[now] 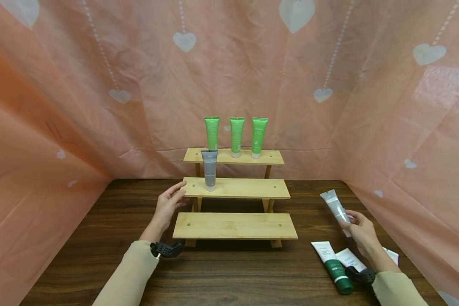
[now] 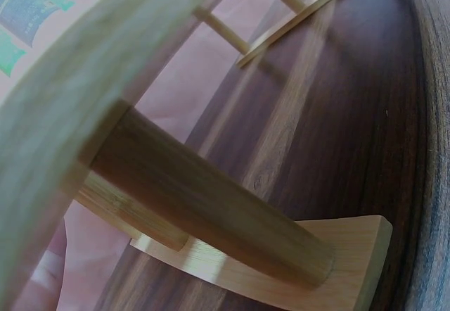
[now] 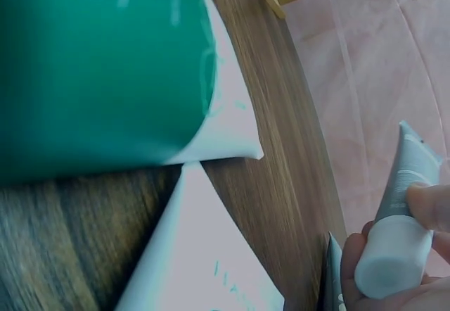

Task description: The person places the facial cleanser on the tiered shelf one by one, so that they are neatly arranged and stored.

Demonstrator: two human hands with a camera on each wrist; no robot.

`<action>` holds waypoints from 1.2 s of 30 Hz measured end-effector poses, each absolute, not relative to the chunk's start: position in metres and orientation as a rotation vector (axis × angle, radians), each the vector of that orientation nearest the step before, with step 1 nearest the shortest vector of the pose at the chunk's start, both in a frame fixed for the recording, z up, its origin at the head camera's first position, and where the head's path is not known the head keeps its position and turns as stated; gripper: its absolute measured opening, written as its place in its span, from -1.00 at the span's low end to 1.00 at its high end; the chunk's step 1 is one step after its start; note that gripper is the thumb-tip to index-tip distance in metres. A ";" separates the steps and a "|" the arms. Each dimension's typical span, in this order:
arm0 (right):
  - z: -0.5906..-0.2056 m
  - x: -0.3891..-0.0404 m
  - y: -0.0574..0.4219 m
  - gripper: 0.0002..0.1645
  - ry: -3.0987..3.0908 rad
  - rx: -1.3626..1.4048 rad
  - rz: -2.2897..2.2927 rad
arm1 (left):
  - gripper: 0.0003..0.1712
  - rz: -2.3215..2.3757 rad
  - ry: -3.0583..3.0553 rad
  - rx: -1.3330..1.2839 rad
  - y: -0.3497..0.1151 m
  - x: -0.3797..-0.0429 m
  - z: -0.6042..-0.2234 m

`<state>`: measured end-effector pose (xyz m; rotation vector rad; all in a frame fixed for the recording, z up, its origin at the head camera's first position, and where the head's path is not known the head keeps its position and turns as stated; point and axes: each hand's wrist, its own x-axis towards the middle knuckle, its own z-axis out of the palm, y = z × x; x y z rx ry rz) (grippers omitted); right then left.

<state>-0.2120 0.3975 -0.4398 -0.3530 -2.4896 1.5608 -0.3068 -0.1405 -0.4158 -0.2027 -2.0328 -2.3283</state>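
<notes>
My left hand [image 1: 167,208] grips the left end of the middle shelf of a three-step wooden display stand [image 1: 235,225]. A finger shows at the edge of the left wrist view, beside the stand's round wooden post [image 2: 211,191]. Over the table's right side, my right hand [image 1: 362,233] holds a grey squeeze tube [image 1: 334,205] by its lower part, tilted. Its white cap [image 3: 394,258] faces the camera in the right wrist view, with the thumb against the tube. Another grey tube [image 1: 210,168] stands cap-down on the middle shelf, near its left end.
Green tubes [image 1: 236,134] stand on the top shelf. Below my right hand lie a white-and-green tube [image 1: 334,270], a white tube [image 1: 350,259] and another pale tube [image 1: 392,256], partly covered. A pink curtain [image 1: 153,127] with hearts surrounds the dark wooden table [image 1: 114,225].
</notes>
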 end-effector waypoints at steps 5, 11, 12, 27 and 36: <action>-0.439 -0.212 0.396 -0.36 -2.426 -0.343 1.592 | -0.54 -2.330 -2.024 -0.182 -0.142 -0.316 -0.427; -0.432 -0.208 0.395 -0.52 -2.131 -0.205 2.072 | -0.52 -2.302 -2.007 -0.185 -0.142 -0.318 -0.432; -0.431 -0.207 0.394 -0.56 -2.062 -0.154 2.164 | -0.53 -2.302 -2.003 -0.187 -0.142 -0.319 -0.433; -0.425 -0.210 0.371 -0.53 -1.724 0.409 2.501 | -0.51 -2.306 -2.012 -0.187 -0.141 -0.316 -0.431; -0.412 -0.213 0.350 -0.52 -1.707 0.497 2.458 | -0.53 -2.335 -2.016 -0.196 -0.138 -0.302 -0.412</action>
